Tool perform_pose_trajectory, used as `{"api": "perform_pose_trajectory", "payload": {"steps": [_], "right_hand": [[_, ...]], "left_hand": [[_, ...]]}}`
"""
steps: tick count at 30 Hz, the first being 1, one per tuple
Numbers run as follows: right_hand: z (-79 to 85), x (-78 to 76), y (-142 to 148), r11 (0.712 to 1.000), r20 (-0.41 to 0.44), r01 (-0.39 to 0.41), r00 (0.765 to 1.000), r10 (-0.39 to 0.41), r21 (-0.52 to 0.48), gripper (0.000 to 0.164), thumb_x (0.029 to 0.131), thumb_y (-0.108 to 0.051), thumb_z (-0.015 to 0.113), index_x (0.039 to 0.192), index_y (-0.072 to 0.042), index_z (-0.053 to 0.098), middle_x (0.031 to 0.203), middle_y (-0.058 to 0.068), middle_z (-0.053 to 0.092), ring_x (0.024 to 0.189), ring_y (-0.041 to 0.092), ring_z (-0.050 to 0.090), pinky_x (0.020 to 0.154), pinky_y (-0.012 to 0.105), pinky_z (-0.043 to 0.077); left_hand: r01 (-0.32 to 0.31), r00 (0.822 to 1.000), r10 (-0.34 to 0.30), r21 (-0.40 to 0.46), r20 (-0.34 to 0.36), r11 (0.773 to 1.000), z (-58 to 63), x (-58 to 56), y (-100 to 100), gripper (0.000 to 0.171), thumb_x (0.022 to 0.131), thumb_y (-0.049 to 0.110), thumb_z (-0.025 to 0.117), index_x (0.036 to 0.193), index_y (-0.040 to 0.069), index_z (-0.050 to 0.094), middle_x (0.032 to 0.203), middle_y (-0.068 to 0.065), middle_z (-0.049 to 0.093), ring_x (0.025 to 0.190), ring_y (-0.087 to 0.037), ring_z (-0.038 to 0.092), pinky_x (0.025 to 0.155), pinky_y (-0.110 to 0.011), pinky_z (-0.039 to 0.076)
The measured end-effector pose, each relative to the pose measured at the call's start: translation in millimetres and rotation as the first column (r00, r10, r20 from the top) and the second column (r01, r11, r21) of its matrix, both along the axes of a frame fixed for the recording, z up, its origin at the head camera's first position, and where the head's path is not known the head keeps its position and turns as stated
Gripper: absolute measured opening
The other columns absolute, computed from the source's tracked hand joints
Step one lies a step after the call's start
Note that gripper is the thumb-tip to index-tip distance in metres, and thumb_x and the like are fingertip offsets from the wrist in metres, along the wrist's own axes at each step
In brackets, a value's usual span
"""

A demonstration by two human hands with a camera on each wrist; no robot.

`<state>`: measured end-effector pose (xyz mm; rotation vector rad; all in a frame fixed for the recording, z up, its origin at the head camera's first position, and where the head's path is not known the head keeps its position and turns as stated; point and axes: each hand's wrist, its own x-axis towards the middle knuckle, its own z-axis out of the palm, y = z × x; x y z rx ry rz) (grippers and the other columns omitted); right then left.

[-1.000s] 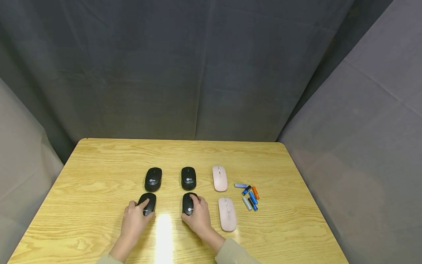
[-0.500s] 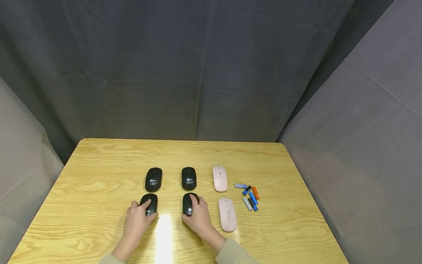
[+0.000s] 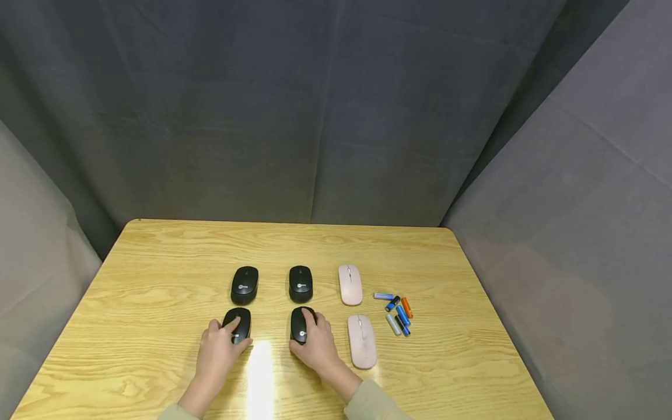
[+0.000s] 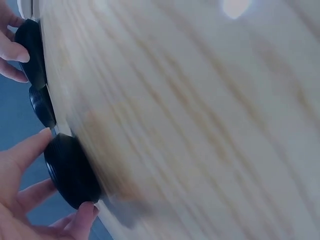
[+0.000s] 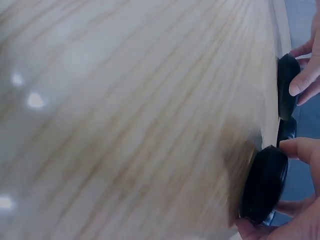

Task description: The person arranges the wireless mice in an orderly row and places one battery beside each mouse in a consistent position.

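Note:
My left hand grips a black computer mouse on the wooden table, thumb on its near right side and fingers over its left and top. In the left wrist view this black mouse sits between the thumb and fingertips. To the right, my right hand holds a second black mouse by its sides, thumb at the near left. The right wrist view shows that mouse between thumb and fingers, its base close to or on the table. Both hands partly hide their mice.
Behind these stand two more black mice, one on the left and one in the middle. Right of them lie a far pink mouse and a near pink mouse. Several loose batteries lie farther right on the table.
Over the last second my left hand has shifted its mouse slightly to the right, then stopped. The right hand and its mouse have hardly moved.

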<state>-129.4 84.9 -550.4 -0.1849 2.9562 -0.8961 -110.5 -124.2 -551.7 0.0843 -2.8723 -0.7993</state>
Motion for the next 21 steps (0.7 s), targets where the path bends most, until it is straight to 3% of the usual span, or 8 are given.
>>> {"api": "perform_pose_trajectory", "payload": {"steps": [4,7,10,14,17,21], "right_hand": [[10.1,-8.2,9,0.998,-0.04,-0.021,0.999,0.018,-0.065,0.059,0.079,-0.025,0.069,0.129,-0.003,0.047,0.12,0.024,0.05,0.105,0.036,0.052,0.081,0.046,0.048],[19.4,-20.1,23,0.989,-0.131,-0.045,0.991,0.027,-0.141,0.04,0.083,-0.018,0.064,0.119,-0.002,0.056,0.113,0.017,0.058,0.101,0.03,0.056,0.081,0.041,0.049],[25.7,-34.4,42,0.987,-0.284,-0.074,0.958,0.031,-0.14,0.024,0.083,-0.007,0.063,0.107,-0.003,0.063,0.101,0.009,0.064,0.09,0.023,0.061,0.076,0.034,0.051],[26.8,-52.4,74,0.994,-0.443,-0.08,0.896,0.039,-0.075,0.02,0.081,0.001,0.064,0.1,-0.004,0.065,0.093,0.006,0.065,0.086,0.02,0.061,0.074,0.032,0.051],[26.5,-63.1,97,0.996,-0.467,-0.066,0.884,0.031,-0.058,0.022,0.08,0.001,0.064,0.102,-0.003,0.064,0.097,0.008,0.063,0.091,0.024,0.06,0.078,0.036,0.051],[25.2,-75.0,124,0.999,-0.431,-0.007,0.902,-0.007,-0.033,0.025,0.081,0.001,0.063,0.106,-0.004,0.063,0.101,0.01,0.061,0.097,0.027,0.057,0.082,0.039,0.049]], "left_hand": [[0.013,0.999,-0.013,0.009,0.032,1.0,5.6,-0.4,-2,0.056,0.07,0.033,0.078,0.113,0.0,0.064,0.084,-0.026,0.052,0.064,-0.029,0.051,0.054,-0.04,0.048],[0.02,0.998,-0.021,0.016,0.056,1.0,10.2,-2.0,-6,0.054,0.077,0.035,0.072,0.115,-0.002,0.062,0.088,-0.029,0.055,0.069,-0.035,0.057,0.055,-0.043,0.05],[0.02,0.999,-0.021,0.041,0.045,0.999,12.6,-6.8,-12,0.05,0.082,0.031,0.067,0.115,-0.007,0.059,0.092,-0.031,0.057,0.077,-0.043,0.059,0.062,-0.047,0.052],[0.015,0.999,-0.011,0.117,-0.037,0.993,13.6,-20.5,-19,0.043,0.085,0.019,0.063,0.114,-0.012,0.055,0.1,-0.032,0.056,0.09,-0.047,0.058,0.072,-0.051,0.05],[0.047,0.994,-0.03,0.165,-0.105,0.985,13.5,-34.5,-26,0.043,0.084,0.014,0.063,0.117,-0.011,0.052,0.109,-0.03,0.053,0.1,-0.045,0.054,0.08,-0.051,0.048],[0.123,0.986,-0.096,0.205,-0.134,0.971,10.5,-55.5,-35,0.047,0.085,0.013,0.063,0.123,-0.008,0.046,0.119,-0.027,0.047,0.111,-0.043,0.045,0.09,-0.053,0.041]]}}
